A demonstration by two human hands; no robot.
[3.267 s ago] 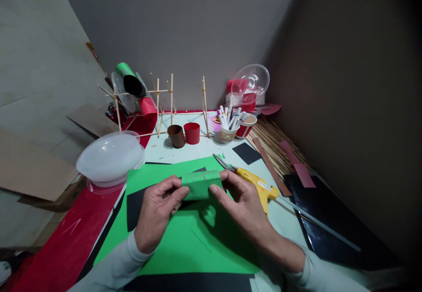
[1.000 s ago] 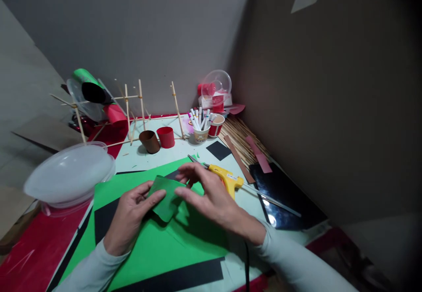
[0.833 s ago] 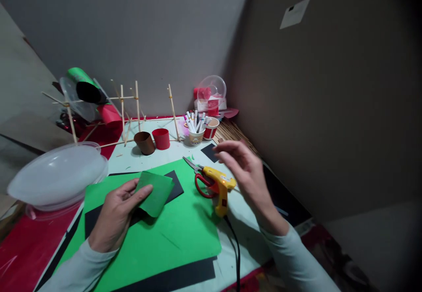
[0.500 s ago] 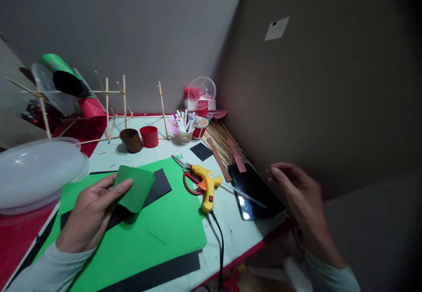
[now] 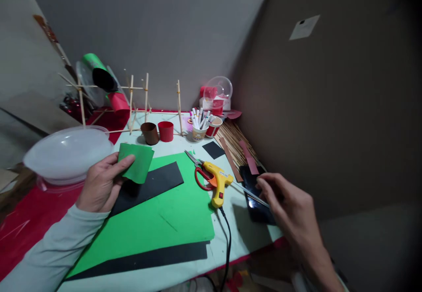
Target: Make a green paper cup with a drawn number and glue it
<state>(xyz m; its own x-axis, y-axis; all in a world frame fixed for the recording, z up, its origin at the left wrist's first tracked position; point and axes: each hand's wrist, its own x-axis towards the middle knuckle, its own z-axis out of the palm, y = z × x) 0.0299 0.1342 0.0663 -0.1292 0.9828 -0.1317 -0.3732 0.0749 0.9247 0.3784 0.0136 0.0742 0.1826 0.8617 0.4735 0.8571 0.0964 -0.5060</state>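
My left hand [image 5: 100,182] pinches a small curved piece of green paper [image 5: 136,162] and holds it up above the table's left side. My right hand [image 5: 290,208] is at the table's right edge, over a glossy black slab [image 5: 253,204]. Its fingers are drawn together at the rear end of the clear glue stick [image 5: 250,193] that pokes out of the yellow glue gun [image 5: 217,183]. Red-handled scissors [image 5: 200,173] lie against the gun. A large green sheet [image 5: 165,215] lies between my hands, with a black sheet [image 5: 151,185] on it.
A clear plastic bowl [image 5: 66,151] sits upside down at the left. Behind stand a brown cup [image 5: 150,133], a red cup [image 5: 165,130], a cup of markers [image 5: 198,127] and a skewer frame [image 5: 145,98]. Bamboo sticks [image 5: 234,134] lie along the right wall. The gun's cable [image 5: 227,248] runs off the front edge.
My right hand let go of the green piece, swung out to the right and came back to the glue stick. My left hand lifted the piece up and to the left.
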